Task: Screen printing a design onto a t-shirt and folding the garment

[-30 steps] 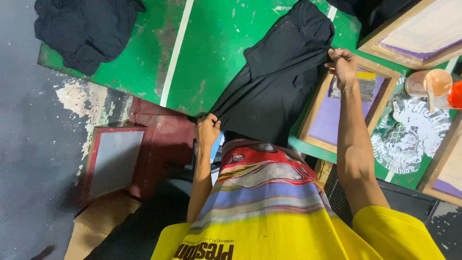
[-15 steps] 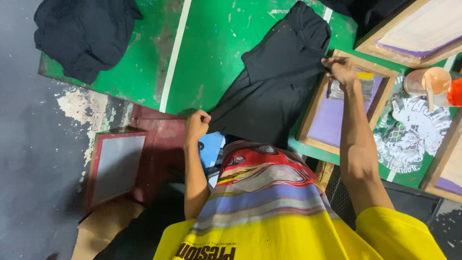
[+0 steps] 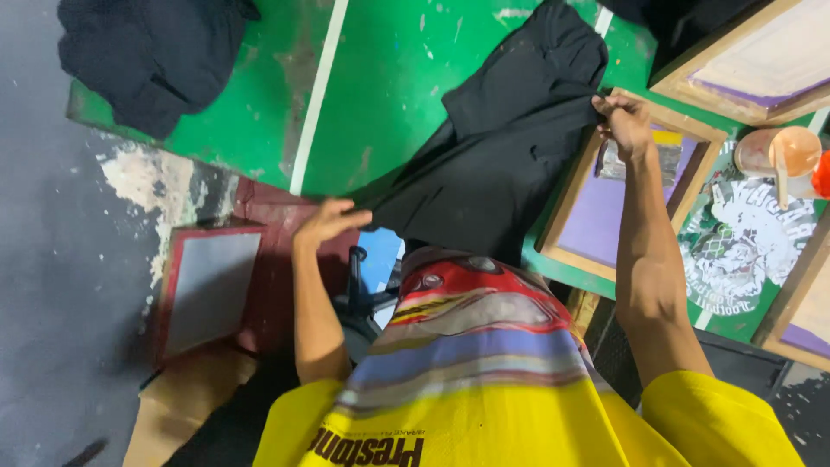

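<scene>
Lying half flat on the green painted table (image 3: 389, 78), the black cloth shirt (image 3: 501, 156) looks partly spread. The right hand (image 3: 624, 124) pinches its edge; the left hand (image 3: 328, 220), open, holds nothing.

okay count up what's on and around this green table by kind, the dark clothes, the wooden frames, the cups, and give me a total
Black garments: 2, one under the hands, one bundled at far left
Wooden frames: 3 on the right
Red frame by the floor: 1
Cup: 1
Total: 7
</scene>
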